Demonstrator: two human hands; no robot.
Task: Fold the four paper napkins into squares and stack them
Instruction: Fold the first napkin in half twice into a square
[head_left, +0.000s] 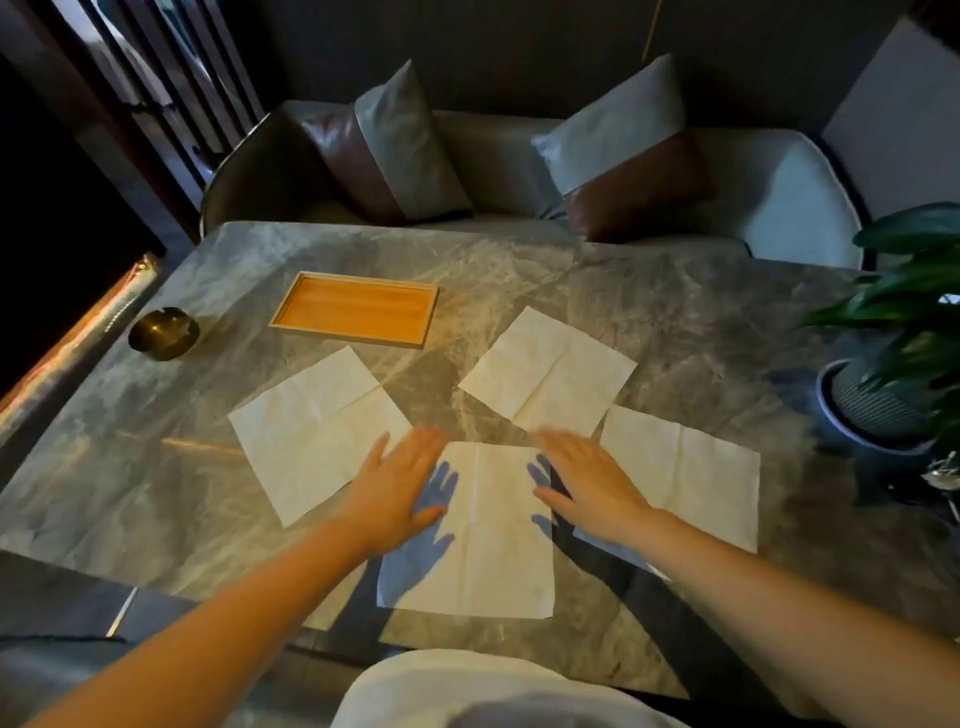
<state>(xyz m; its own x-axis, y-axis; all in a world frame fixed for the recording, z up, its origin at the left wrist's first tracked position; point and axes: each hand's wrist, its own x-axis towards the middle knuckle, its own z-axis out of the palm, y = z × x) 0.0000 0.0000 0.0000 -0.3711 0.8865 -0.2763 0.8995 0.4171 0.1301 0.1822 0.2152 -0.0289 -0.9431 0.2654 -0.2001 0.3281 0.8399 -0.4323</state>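
Marbled grey surface carries the nearest napkin between the left grip and right grip, both released with fingers straight, a second napkin outside the left grip, a third napkin outside the right, a fourth napkin beyond them, a wooden tray farthest.

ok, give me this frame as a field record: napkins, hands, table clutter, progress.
napkins: four, all unfolded and flat: left napkin, far napkin, right napkin, near napkin
left hand: open, fingers straight, at near napkin's left edge; contact unclear
right hand: open, fingers straight, at its right edge; contact unclear
table: grey marble
others: wooden tray, brass ashtray, potted plant
progress: nothing folded, no stack
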